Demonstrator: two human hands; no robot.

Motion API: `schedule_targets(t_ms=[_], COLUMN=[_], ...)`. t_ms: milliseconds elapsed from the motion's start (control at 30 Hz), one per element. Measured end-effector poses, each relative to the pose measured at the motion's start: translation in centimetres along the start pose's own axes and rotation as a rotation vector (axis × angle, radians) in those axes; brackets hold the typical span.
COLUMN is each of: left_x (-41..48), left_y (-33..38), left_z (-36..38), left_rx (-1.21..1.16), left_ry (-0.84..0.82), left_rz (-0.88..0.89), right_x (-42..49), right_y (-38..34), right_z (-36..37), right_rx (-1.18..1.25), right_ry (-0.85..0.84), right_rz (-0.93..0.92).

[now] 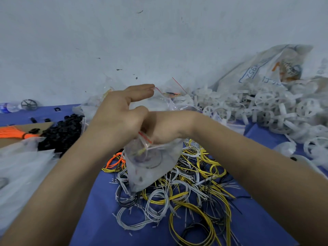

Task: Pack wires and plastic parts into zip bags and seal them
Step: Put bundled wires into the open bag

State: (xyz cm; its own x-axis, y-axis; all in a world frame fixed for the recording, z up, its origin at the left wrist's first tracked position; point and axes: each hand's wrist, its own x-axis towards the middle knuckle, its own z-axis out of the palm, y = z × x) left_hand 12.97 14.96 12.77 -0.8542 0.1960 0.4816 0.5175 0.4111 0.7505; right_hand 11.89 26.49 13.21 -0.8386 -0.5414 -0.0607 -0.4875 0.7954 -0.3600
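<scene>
wires [186,192]: yellow, grey, black loops, desk [92,201] near middle | zip bag [150,173]: clear, crumpled, red-striped mouth, dark coil inside, above wires | left hand [120,114]: pinches mouth, other fingers straight | right hand [165,128]: curled round mouth | white plastic wheels [266,107]: far right edge

Forearms converge; left hand [120,112] fingers outstretched (thumb tucked); right hand [165,128] curled, gripping zip bag [150,167].

head cam, wide-angle | faces forward and down | close above hands [118,115] | wall [124,41] at top
</scene>
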Motion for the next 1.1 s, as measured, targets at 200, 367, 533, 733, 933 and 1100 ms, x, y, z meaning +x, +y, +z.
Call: schedule_targets(t_ms=[200,367,533,733,933,1100], left_x=[1.5,3.1,2.7,1.6,-0.7,0.9], left_y=[-0.4,-0.8,-1.5,-1.4,-1.3,-1.8], left_z=[-1.5,-3.5,-3.6,-4.2,-5.3,-6.2], left_rx=[0.134,0.305,0.37,0.442,0.656,0.452], left_ry=[-0.111,-0.191,-0.25,-0.227,-0.404,-0.21], left_rz=[0.09,0.117,0.213,0.236,0.444,0.255], right_x=[-0.7,-1.0,-0.3,-0.7,-1.0,-1.2], right_y=[0.8,3.1,5.3,6.2,6.8,7.7], right_z=[-1.5,-3.8,-1.8,-1.4,-2.5,-3.9], right_rx=[0.157,0.081,0.223,0.299,0.404,0.625], right_ry=[-0.006,0.756,0.464,0.448,0.571,0.554], right_rz=[0.049,0.011,0.174,0.118,0.157,0.236])
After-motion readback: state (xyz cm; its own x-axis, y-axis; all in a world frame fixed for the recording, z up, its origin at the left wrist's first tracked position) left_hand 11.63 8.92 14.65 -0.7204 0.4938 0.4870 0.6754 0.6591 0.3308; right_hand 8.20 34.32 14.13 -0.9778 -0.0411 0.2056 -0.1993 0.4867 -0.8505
